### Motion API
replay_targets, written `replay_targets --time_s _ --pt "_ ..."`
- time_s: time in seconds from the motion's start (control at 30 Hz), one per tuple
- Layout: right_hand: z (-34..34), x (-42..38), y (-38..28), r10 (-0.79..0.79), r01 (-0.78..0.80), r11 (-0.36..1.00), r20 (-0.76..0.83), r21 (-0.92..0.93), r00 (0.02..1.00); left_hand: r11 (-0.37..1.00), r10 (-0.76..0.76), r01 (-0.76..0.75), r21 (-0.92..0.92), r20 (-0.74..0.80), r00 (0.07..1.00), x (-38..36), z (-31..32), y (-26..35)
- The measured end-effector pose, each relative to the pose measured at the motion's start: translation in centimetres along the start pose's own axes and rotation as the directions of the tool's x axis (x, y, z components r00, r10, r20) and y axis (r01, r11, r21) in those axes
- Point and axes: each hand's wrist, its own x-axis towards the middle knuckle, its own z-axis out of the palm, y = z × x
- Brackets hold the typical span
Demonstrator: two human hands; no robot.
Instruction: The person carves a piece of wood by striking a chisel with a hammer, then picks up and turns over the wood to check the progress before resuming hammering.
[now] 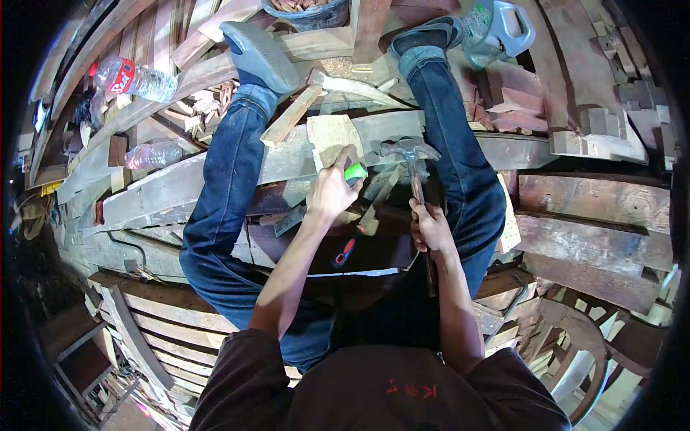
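Observation:
My right hand (433, 228) is closed around the wooden handle of a claw hammer (411, 149). The hammer's metal head is above the plank, near my right knee. My left hand (334, 190) grips a tool with a bright green handle (355, 172); its working end is hidden, so its kind cannot be made out. Those fingers are over the lower end of a pale wood piece (336, 135), which lies across a long grey plank (388, 129). Below, between my legs, is a red-and-blue tool handle (345, 251).
My legs straddle the plank. At the left are two plastic bottles, one with a red label (136, 79). A dark bucket (309, 16) and a clear jug (496, 32) stand at the back. Wood scraps (212, 108) lie about, and stacked boards (589, 237) fill the right.

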Motion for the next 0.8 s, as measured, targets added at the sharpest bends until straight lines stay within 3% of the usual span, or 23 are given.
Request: replay_targets --time_s 0.07,0.1,0.2,0.23,0.27,0.3,0.33,0.37,0.4,0.47,0.57,0.67,0.8 --pt "0.0 0.1 0.2 -0.008 0.008 1.0 -0.007 -0.022 1.0 0.998 0.02 -0.022 -0.06 -0.032 0.999 -0.1 0.0 -0.3" --pt "0.0 0.1 0.3 -0.015 0.015 1.0 -0.005 -0.013 1.0 0.988 -0.08 0.086 -0.126 0.051 0.995 -0.3 -1.3 0.5" --pt "-0.1 0.3 0.5 -0.016 0.016 1.0 0.012 0.005 1.0 0.915 0.001 -0.1 -0.391 -0.246 0.969 -1.1 -3.7 1.7" --pt "-0.3 0.5 0.5 -0.003 0.003 1.0 0.02 0.002 1.0 0.907 0.121 -0.296 -0.3 -0.486 0.865 -0.9 -4.4 1.9" --pt "-0.4 0.6 0.5 0.007 -0.007 1.0 0.028 0.001 1.0 0.913 0.052 -0.234 -0.335 -0.474 0.879 -0.9 -5.3 1.5" --pt "-0.3 0.6 0.5 0.005 -0.005 1.0 0.024 0.003 1.0 0.813 0.026 -0.342 -0.471 -0.556 0.831 -1.0 -7.1 2.7" --pt "-0.1 0.6 0.5 0.003 -0.003 1.0 0.019 0.005 1.0 0.752 -0.113 -0.236 -0.615 -0.473 0.874 -1.8 -9.4 4.1" --pt "-0.1 0.6 0.5 0.001 -0.001 1.0 0.013 0.007 1.0 0.724 -0.113 -0.292 -0.625 -0.526 0.843 -1.2 -9.8 2.7" --pt "-0.3 0.5 0.6 0.001 -0.001 1.0 0.021 0.015 1.0 0.534 -0.154 -0.307 -0.788 -0.448 0.881 -2.0 -11.9 4.3" --pt "-0.3 0.4 0.8 -0.003 0.001 0.999 0.042 0.034 0.999 0.298 -0.063 -0.441 -0.847 -0.478 0.876 -1.4 -13.5 4.3" --pt "-0.5 0.3 0.9 -0.014 0.01 0.999 0.073 0.053 0.997 0.322 0.01 -0.412 -0.852 -0.432 0.902 0.2 -14.4 4.8" --pt "-0.5 0.1 0.7 -0.022 0.019 0.998 0.064 0.053 0.998 0.467 0.076 -0.48 -0.742 -0.508 0.858 2.3 -13.0 6.4" --pt "-0.5 -0.1 0.8 -0.05 0.041 0.995 0.091 0.093 0.995 0.528 0.216 -0.555 -0.643 -0.531 0.82 5.0 -10.4 6.6"
